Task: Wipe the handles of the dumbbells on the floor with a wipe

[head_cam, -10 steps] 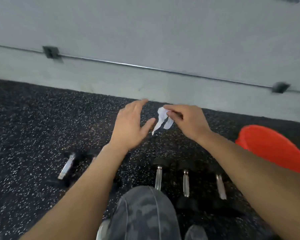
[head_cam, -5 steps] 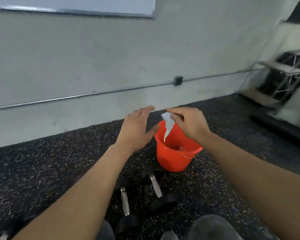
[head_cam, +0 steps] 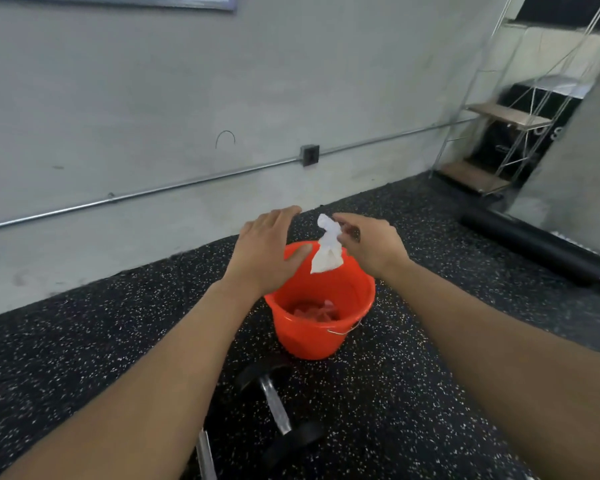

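My right hand (head_cam: 369,242) pinches a crumpled white wipe (head_cam: 328,247) between thumb and fingers, and the wipe hangs over the mouth of an orange bucket (head_cam: 312,332). My left hand (head_cam: 265,252) hovers beside the wipe with fingers spread, holding nothing. A black dumbbell with a chrome handle (head_cam: 274,403) lies on the speckled floor just in front of the bucket. The chrome handle of a second dumbbell (head_cam: 205,455) shows at the bottom, partly hidden by my left forearm.
The bucket holds some crumpled material at its bottom and has a wire handle. A grey wall with a metal conduit (head_cam: 136,197) and outlet box (head_cam: 309,154) runs behind. A black foam roller (head_cam: 530,245) and a wire shelf (head_cam: 499,147) stand at right.
The view has swung right from the row of dumbbells to the orange bucket. Both hands stayed together, and the wipe in my right hand now hangs over the bucket.
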Available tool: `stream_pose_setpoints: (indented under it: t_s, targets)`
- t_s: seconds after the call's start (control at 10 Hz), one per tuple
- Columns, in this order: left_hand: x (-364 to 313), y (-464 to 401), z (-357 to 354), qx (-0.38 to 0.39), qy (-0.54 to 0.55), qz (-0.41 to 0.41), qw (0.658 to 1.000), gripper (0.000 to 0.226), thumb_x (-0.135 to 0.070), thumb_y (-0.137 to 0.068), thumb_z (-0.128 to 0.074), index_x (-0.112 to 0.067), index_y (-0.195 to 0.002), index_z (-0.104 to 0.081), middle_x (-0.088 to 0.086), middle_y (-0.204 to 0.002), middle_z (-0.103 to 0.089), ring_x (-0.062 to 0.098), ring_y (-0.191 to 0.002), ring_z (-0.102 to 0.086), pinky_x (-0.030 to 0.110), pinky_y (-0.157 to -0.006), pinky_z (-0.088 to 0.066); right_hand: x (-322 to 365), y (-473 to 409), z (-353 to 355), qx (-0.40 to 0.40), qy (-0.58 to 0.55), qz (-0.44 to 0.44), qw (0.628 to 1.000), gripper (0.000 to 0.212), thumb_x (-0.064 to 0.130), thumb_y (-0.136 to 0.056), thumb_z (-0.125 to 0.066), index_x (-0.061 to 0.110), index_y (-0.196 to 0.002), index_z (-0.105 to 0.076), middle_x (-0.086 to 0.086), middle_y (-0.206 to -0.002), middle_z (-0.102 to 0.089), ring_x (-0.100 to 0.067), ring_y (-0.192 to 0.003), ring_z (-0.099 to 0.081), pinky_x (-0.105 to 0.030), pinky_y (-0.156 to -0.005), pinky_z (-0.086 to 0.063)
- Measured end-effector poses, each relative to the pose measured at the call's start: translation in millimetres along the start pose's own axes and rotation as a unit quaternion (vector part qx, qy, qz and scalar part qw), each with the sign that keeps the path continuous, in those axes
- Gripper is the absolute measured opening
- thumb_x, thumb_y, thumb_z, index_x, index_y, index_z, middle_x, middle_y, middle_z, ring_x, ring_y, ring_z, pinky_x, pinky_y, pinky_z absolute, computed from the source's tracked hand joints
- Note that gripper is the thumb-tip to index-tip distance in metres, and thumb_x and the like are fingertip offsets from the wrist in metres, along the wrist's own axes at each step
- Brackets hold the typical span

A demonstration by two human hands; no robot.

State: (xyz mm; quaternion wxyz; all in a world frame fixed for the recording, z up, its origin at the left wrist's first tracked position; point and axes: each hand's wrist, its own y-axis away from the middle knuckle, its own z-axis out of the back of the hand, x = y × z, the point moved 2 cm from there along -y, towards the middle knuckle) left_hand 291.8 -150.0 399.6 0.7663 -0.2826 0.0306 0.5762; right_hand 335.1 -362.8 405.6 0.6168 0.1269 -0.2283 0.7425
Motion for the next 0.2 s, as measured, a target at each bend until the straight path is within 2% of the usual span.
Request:
stream_pose_setpoints:
  t_s: [0.1, 0.2]
  targets:
    - [5.6, 10.9, 18.0, -0.001, -0.015, 0.004, 1.0, 0.064, -0.054, -0.097, -0.056, -0.026, -0.151, -0.037, 0.0, -0.148, -0.053, 0.022, -0.137, -0.046, 0.043, -0.117, -0.031, 10.1, 6.8, -5.2, 0.035, 0.031, -0.002, 0.999, 0.051, 0.036, -0.099, -0.062, 0.04, -0.148, -0.048, 0.003, -0.13, -0.068, -0.02, -0.103, -0.069, -0.041, -0.093, -0.057]
    - [12.1, 28.4, 44.9, -0.011, -0.041, 0.014, 0.999, 0.066, -0.057, -0.098, -0.054, -0.027, -0.154, -0.033, -0.002, -0.151, -0.049, 0.02, -0.14, -0.044, 0.044, -0.12, -0.03, 34.8, 14.5, 0.7, 0.03, 0.024, 0.023, 0.999, 0.05, 0.04, -0.1, -0.061, 0.039, -0.148, -0.047, 0.005, -0.131, -0.067, -0.018, -0.104, -0.067, -0.039, -0.094, -0.056]
